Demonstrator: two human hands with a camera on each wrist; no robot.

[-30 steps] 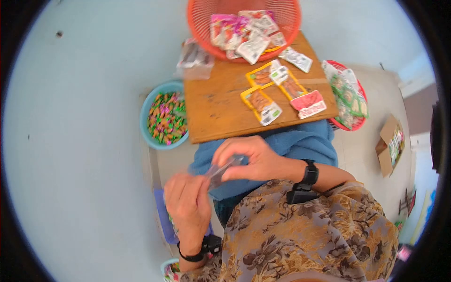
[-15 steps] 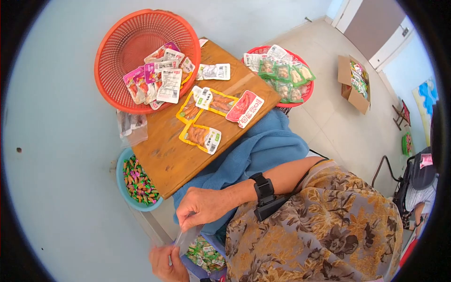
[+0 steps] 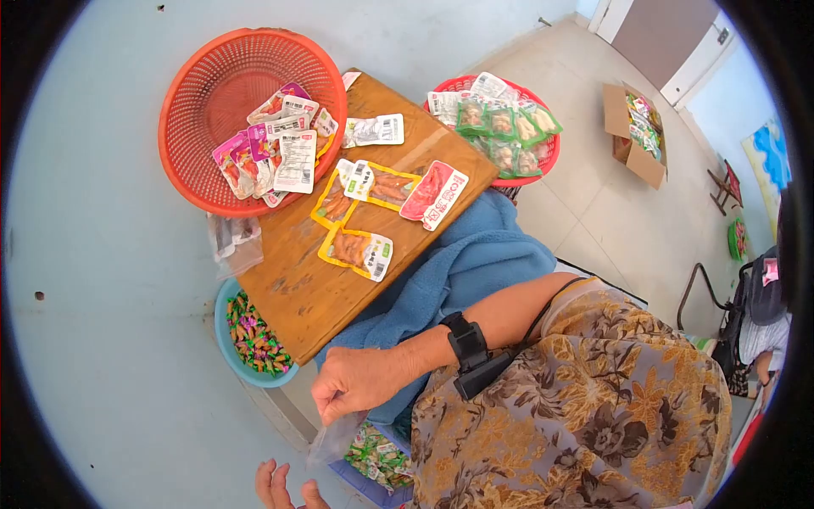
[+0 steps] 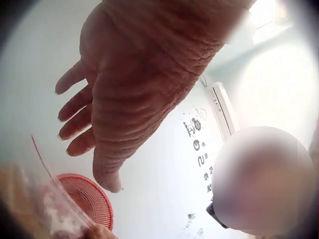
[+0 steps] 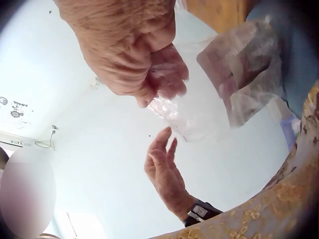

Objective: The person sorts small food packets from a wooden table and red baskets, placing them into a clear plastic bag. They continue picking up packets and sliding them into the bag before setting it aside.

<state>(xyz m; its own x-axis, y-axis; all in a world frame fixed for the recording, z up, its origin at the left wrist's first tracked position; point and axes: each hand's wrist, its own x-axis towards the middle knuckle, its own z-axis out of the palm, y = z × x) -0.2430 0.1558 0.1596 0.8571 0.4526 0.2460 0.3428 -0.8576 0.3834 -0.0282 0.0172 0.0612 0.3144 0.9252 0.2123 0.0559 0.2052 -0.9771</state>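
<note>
My right hand pinches a clear plastic bag at its top edge, in front of the table's near corner. In the right wrist view the bag hangs to the side, with dark brown flat pieces showing through its lower part. My left hand is low in the head view, partly cut off by the frame edge. It holds nothing; in the left wrist view its fingers are spread and fairly straight, apart from the bag.
A wooden table bears several snack packets and a red basket of packets. Beside it are another bag, a blue basin of wrapped sweets, a purple crate, a second red basket and a cardboard box.
The head view has swung, shifting the table left. Both hands moved down and left with the clear bag. My left hand has let go of it and opened; my right hand still pinches it.
</note>
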